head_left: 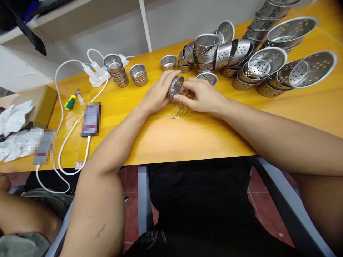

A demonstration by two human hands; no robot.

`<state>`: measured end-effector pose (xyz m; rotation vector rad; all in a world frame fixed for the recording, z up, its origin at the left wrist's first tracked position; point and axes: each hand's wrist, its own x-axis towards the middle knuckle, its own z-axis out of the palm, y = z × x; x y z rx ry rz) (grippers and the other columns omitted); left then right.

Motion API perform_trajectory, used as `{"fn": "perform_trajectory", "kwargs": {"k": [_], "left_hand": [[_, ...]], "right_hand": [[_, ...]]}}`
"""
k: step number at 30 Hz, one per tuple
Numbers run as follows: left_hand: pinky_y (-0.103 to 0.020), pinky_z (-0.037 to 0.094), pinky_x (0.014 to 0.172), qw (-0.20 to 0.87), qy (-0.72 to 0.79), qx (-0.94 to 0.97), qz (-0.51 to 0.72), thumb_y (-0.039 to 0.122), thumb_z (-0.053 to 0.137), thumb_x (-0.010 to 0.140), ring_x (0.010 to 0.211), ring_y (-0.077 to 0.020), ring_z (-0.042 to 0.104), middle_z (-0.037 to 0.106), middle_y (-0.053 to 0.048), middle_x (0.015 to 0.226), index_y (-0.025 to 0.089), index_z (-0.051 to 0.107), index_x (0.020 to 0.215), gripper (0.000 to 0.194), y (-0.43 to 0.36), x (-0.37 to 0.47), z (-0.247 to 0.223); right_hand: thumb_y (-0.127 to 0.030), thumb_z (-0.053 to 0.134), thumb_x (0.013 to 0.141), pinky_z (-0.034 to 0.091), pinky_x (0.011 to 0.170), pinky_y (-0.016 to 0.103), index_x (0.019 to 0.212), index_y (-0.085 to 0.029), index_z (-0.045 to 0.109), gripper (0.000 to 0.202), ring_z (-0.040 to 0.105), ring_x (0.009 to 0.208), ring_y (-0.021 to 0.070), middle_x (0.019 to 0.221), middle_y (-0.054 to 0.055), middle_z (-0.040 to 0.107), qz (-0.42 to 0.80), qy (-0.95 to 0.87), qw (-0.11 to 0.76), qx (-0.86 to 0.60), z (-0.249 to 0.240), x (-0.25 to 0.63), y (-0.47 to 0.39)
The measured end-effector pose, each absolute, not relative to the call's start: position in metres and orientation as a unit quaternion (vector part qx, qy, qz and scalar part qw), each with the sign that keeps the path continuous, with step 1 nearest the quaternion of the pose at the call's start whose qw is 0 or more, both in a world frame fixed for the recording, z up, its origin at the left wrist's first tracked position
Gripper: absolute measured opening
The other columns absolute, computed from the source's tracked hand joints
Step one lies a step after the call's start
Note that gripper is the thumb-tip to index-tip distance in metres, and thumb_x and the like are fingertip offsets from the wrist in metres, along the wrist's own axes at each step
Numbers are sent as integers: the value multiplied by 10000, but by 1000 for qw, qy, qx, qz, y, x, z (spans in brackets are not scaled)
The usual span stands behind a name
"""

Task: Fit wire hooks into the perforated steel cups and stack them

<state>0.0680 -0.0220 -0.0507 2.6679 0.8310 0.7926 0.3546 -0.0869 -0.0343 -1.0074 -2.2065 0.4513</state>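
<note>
My left hand [163,89] is wrapped around a small perforated metal cup [177,86], which is tilted so that its mouth faces right. At the cup's rim, the thumb and fingers of my right hand [198,93] are pinched together; what they hold, perhaps a thin wire, is too small to make out. Several curved thin wires [179,111] lie on the table just below the cup. Close behind my right hand stands another metal cup [207,77], partly hidden by it. A single cup [168,63] sits upright beyond my left hand.
Stacked perforated cups [209,50] crowd the back right, some leaning. Two short stacks [116,69] stand left, near a white power strip [100,75] with cables. Two blurred phones [91,119], a green-handled screwdriver [70,102] and a cardboard box [44,107] lie left. Another person's arm [24,210] shows lower left.
</note>
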Motion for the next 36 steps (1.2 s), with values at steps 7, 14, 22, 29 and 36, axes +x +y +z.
{"fn": "perform_trajectory", "kwargs": {"k": [7,14,22,29,36], "left_hand": [[-717,582,1559,99,267,921,266,706,631,1252,1870,-452,655,624,-162,1960,388,440,1947,788,-26,70,-47],[-731,609,1531,100,260,923,264,748,613,1251,1840,-447,682,652,-165,1927,388,457,1917,773,-22,71,-50],[-751,603,1508,99,255,926,260,804,607,1238,1798,-458,714,658,-164,1913,400,456,1897,787,-11,68,-60],[-742,596,1517,102,285,923,235,679,674,1220,1804,-454,696,654,-125,1921,412,518,1860,711,-18,71,-52],[-706,592,1538,111,308,915,234,617,718,1195,1825,-433,683,673,-123,1927,394,550,1847,709,-28,74,-43]], "right_hand": [[-725,801,1223,562,935,569,942,-290,642,541,715,943,378,1036,141,798,165,-835,336,-403,-27,350,-93],[-574,832,1199,455,866,513,853,-298,498,555,580,829,314,903,84,660,165,-835,328,-409,-24,348,-94],[-600,833,1195,419,837,482,823,-295,501,584,568,796,276,847,51,656,182,-837,338,-390,-28,349,-89],[-687,850,1183,488,857,515,827,-297,535,615,628,824,306,875,75,707,198,-835,328,-396,-25,351,-91],[-1037,621,1190,543,870,563,852,-313,602,798,605,866,348,879,101,651,193,-840,309,-403,-23,351,-93]]}}
